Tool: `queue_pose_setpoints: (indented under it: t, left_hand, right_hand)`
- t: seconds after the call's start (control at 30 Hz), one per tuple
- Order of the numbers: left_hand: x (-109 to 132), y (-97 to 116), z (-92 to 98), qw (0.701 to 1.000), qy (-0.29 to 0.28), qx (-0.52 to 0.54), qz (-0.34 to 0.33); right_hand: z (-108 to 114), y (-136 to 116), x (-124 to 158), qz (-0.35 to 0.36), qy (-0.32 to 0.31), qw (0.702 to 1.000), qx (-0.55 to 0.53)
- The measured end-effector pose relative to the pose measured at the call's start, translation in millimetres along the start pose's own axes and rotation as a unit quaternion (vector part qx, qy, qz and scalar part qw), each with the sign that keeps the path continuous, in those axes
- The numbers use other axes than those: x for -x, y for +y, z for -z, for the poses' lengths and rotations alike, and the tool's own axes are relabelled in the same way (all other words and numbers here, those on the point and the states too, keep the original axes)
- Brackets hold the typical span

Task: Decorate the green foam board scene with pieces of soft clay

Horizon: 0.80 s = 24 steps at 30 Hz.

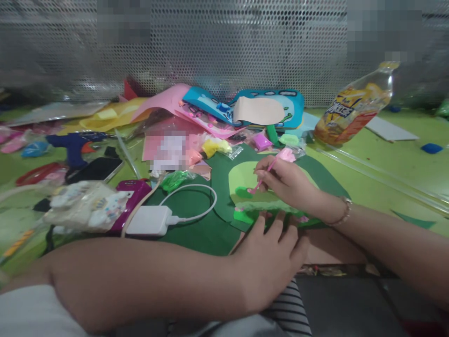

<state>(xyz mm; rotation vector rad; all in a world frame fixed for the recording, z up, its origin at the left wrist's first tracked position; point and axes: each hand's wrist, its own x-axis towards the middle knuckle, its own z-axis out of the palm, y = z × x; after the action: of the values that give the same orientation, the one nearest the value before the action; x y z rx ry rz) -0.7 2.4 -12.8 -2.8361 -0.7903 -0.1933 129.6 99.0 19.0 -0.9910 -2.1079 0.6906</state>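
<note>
The left hand (271,260), fingers (258,225) spread, hides part of the green paper (324,175), whose pale centre (245,173) bears a brighter patch (242,192), while the right hand (282,180) pinches a pink stick (251,191).

A slim pink modelling tool (259,183) slants down, tip at a bright-green clay patch (242,192) on a light-green paper panel (242,174) bordered dark green.

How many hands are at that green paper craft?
2: the left hand rests at the near side of the green paper craft; the right hand is over it, holding a thin pink tool. No others show.
</note>
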Motion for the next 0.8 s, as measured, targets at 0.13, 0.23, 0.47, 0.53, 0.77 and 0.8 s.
queue_pose_setpoints:
  t: [0.13, 0.23, 0.47, 0.53, 0.77, 0.8]
  left_hand:
    - [0, 0, -2.7, 1.0, 0.006, 0.001, 0.001]
    - [1, 0, -4.0, 1.0, 0.007, 0.003, 0.001]
    - [0, 1, -1.0, 1.0, 0.011, -0.009, 0.001]
    - [0, 0, -1.3, 1.0, 0.012, -0.009, -0.001]
    - [0, 0, -3.0, 1.0, 0.013, -0.006, 0.005]
    - [0, 0, -2.6, 1.0, 0.014, -0.006, 0.003]
  right_hand:
    - [1, 1, 0, -0.009, 0.043, 0.998, -0.053]
    - [2, 5, -2, -0.027, 0.046, 0.994, -0.097]
    - [-3, 13, -7, -0.038, 0.044, 0.988, -0.143]
    - [-4, 13, -8, -0.035, 0.047, 0.99, -0.128]
    - [-3, 10, -8, -0.033, 0.036, 0.995, -0.088]
    - [-3, 10, -8, -0.032, 0.032, 0.995, -0.085]
